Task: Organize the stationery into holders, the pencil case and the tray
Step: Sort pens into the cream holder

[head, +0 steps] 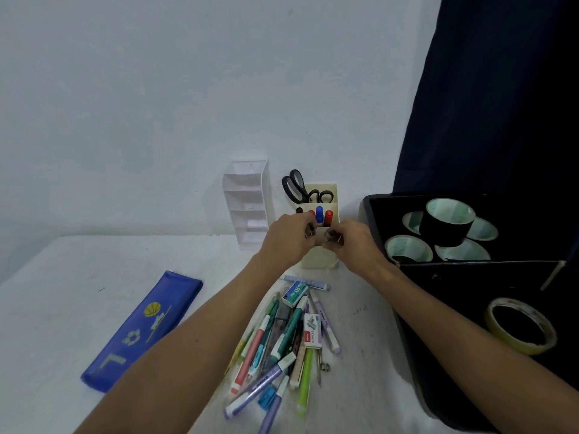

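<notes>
A cream holder (pixel 319 261) stands at the back of the table with black scissors (pixel 296 186) in its rear compartment and markers (pixel 319 214) in the middle one. My left hand (pixel 289 239) and my right hand (pixel 351 242) meet over its front compartment, each pinching a small dark item, likely binder clips. A white tiered holder (pixel 247 202) stands empty to the left. A pile of pens and highlighters (pixel 279 339) with two staple boxes (pixel 294 293) lies near me. The blue pencil case (pixel 141 330) lies shut at the left.
A black tray (pixel 372 214) at the right holds several tape rolls (pixel 446 225). A yellow tape roll (pixel 520 325) lies on the nearer black section. A dark curtain hangs at the right. The white wall runs behind the holders.
</notes>
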Tool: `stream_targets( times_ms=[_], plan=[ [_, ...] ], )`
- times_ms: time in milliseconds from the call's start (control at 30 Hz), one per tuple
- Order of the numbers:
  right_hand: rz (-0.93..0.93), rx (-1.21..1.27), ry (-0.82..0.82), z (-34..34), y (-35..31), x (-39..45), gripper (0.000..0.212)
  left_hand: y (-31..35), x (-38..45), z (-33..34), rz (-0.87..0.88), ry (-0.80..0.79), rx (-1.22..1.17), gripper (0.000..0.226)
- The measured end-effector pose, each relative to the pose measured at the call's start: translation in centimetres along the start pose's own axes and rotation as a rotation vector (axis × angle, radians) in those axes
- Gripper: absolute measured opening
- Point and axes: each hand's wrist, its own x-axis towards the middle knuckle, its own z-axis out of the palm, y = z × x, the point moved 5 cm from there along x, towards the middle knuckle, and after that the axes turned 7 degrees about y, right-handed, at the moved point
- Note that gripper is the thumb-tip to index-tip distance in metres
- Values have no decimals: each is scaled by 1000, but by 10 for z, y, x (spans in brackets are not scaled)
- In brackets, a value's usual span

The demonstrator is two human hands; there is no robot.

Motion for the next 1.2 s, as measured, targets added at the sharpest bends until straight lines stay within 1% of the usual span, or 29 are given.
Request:
stream_targets(
  times_ms=[200, 367, 500, 633, 700, 767, 833, 900, 933, 967, 1067, 1133, 1200],
  plan=[
    [-44, -3, -21, 3, -2, -3, 21, -6, -7, 11, 14, -86, -60, 36],
    [-22, 14, -27, 4, -1, -4, 31, -18, -12, 9, -13, -55, -48, 47],
    [-31, 20, -18, 6, 0, -3, 36, -26, -16, 7, -61, -25, -11, 39],
    [-63, 13, -52, 9, -4, -6, 36, -19, -16, 9, -36, -16, -23, 26],
    [-81, 34, -71, 10, -5, -8, 37, -15, -14, 10, -20, -36, -23, 25],
    [-79, 47, -81, 11, -4, -10, 39, -14, -17, 8, -25, -41, -52, 34],
    [-51, 48, -90, 10, -4, -10, 47, -18, -23, 4, -43, -52, -111, 47],
    [-29, 56, -81, 5, -6, -11, 56, -26, -29, -2, -56, -65, -142, 51],
    [-28, 65, -74, 2, -9, -12, 57, -33, -31, -5, -64, -69, -142, 51],
    [-30, 72, -69, -1, -11, -12, 54, -41, -33, -9, -71, -73, -134, 50],
    [-46, 44, -68, -6, -22, -13, 36, -67, -36, -19, -91, -122, -80, 44],
    [-82, 26, -63, -7, -28, -15, 26, -83, -35, -21, -101, -174, -33, 39],
    [-122, -30, -105, -2, -32, -18, 13, -93, -37, -19, -93, -242, 26, 37]
  ],
)
